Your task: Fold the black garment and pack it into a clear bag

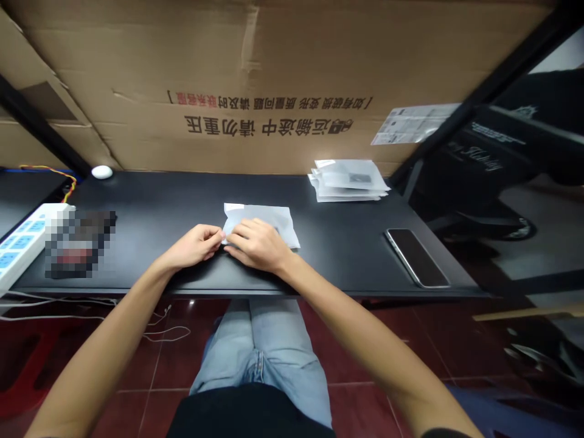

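A frosted plastic pouch [269, 219] lies flat on the black table [182, 207], close to its near edge. My left hand [195, 246] pinches the pouch's near left corner with curled fingers. My right hand [258, 244] lies on the pouch's near part, fingers bent and pressing it down. Part of the pouch is hidden under my right hand.
A stack of similar pouches [349, 180] sits at the back right. A phone [417, 257] lies face up at the right edge. A white power strip [22, 238] and a blurred object [79, 243] are at the left. A cardboard sheet [292, 85] stands behind the table.
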Demonstrator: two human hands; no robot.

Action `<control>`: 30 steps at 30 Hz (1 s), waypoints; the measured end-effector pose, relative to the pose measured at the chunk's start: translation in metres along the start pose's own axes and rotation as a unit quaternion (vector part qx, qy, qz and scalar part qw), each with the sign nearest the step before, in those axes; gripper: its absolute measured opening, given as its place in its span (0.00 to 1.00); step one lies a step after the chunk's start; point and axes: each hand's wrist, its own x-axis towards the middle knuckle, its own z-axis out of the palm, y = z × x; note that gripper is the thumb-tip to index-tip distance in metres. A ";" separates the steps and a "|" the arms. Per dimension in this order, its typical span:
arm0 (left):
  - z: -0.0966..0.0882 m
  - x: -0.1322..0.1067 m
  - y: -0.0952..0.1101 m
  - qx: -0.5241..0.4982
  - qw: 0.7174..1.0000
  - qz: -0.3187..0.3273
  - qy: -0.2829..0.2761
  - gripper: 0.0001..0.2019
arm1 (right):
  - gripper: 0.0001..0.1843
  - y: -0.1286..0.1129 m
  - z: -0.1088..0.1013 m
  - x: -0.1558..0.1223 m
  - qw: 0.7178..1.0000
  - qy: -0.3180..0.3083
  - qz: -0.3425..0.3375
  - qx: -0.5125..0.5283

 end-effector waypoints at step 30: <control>0.009 0.013 -0.006 -0.065 0.994 0.010 0.086 0.21 | 0.18 0.007 0.009 -0.004 0.994 -0.020 -0.003 -0.110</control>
